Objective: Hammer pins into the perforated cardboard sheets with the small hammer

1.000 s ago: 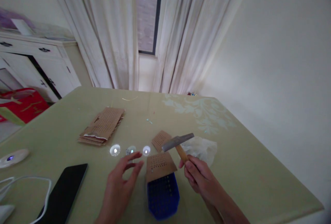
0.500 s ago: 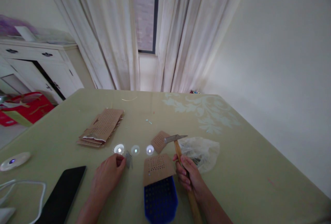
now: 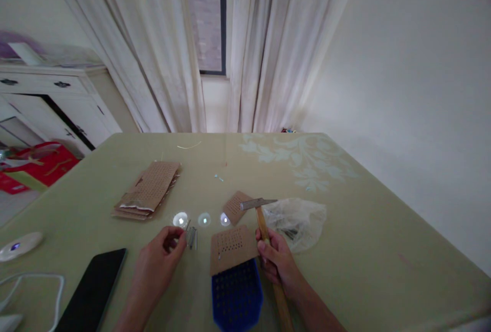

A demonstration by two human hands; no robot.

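Note:
My right hand (image 3: 278, 260) is wrapped around the wooden handle of a hammer (image 3: 282, 301), its metal head raised at the far end. My left hand (image 3: 157, 260) pinches a thin nail (image 3: 187, 225) that sticks up past the fingertips. Just right of those fingers lies a small bunch of loose nails (image 3: 193, 238). Between my hands, a brown perforated cardboard piece (image 3: 232, 250) rests over the far part of a blue plastic basket (image 3: 237, 296) with a holed bottom. A small nail-like piece stands at the cardboard's left side.
Perforated cardboard sheets (image 3: 149, 189) are stacked at the left. Another cardboard piece (image 3: 235, 206) lies behind the hammer head, with a clear plastic bag (image 3: 303, 224) beside it. A black phone (image 3: 92, 288), a white cable (image 3: 61, 291) and a white oval device (image 3: 23, 245) lie near left.
My left fingers have lifted slightly from the nail bunch, and a thin nail now shows at their tips. The right hand still grips the hammer; the view has shifted a little.

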